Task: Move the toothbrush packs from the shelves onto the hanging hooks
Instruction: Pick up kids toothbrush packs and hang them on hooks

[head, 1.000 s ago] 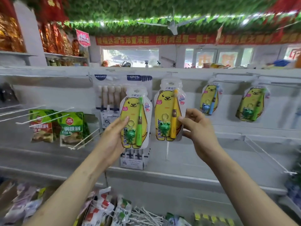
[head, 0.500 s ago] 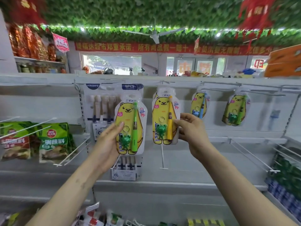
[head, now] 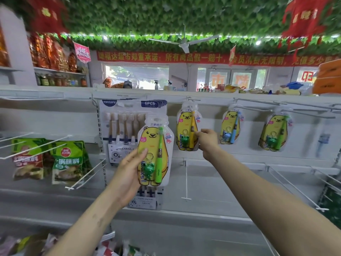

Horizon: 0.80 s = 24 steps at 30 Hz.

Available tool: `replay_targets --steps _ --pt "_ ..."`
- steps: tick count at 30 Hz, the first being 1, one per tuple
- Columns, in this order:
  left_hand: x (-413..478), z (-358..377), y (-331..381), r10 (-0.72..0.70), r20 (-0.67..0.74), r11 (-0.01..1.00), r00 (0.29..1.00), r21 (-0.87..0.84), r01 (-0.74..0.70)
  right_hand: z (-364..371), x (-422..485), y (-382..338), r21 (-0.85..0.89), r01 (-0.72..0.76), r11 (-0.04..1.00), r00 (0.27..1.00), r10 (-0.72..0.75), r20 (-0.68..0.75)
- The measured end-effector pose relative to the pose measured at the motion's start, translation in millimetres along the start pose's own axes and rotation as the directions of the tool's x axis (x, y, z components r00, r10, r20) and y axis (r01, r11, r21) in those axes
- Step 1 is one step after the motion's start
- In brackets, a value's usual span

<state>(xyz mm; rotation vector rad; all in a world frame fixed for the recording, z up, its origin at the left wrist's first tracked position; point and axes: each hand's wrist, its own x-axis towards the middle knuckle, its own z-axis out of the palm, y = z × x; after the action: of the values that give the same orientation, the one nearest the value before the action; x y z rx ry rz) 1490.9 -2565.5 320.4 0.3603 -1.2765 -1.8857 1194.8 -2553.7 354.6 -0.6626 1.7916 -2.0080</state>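
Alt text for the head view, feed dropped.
Left hand holds a loose green-brush pack; right hand pinches the yellow-brush pack hanging on a hook. A blue-brush pack and another green one hang further right.

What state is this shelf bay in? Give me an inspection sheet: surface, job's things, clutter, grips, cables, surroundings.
Surface: white shelf below the rail; empty wire hooks at lower right.
Job's things: held green-brush pack not yet hung; yellow-brush pack, blue-brush pack and far-right green-brush pack hang from the top rail.
Clutter: six-piece toothbrush pack behind the held one; sauce pouches on the left hooks.
Grips: left hand holds the held green-brush pack; right hand pinches the yellow-brush pack's edge.
Cables: nothing seen.
Surroundings: ceiling fan, red banner, leafy ceiling.
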Motion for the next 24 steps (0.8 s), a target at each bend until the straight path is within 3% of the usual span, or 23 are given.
replay_targets --steps 8,14,21,24 --pt "-4.6 -0.4 -1.8 0.003 0.000 1.000 1.000 0.008 -0.003 10.1 31.2 20.7 -0.027 -0.005 1.000 1.000 0.006 0.025" --pt "-4.0 6.1 -23.2 -0.021 0.010 1.000 1.000 -0.009 0.021 -22.2 -11.1 21.9 -0.081 0.055 0.995 0.998 -0.057 -0.024" --pt "9.1 64.7 -78.6 -0.106 0.123 0.994 0.987 -0.014 0.109 -95.3 -111.7 1.8 0.001 0.176 0.984 0.963 -0.173 0.206" --pt "10.6 107.3 -100.0 -0.111 0.174 0.993 0.978 -0.015 0.115 -136.0 -139.8 2.2 -0.046 0.222 0.974 0.942 -0.202 0.269"
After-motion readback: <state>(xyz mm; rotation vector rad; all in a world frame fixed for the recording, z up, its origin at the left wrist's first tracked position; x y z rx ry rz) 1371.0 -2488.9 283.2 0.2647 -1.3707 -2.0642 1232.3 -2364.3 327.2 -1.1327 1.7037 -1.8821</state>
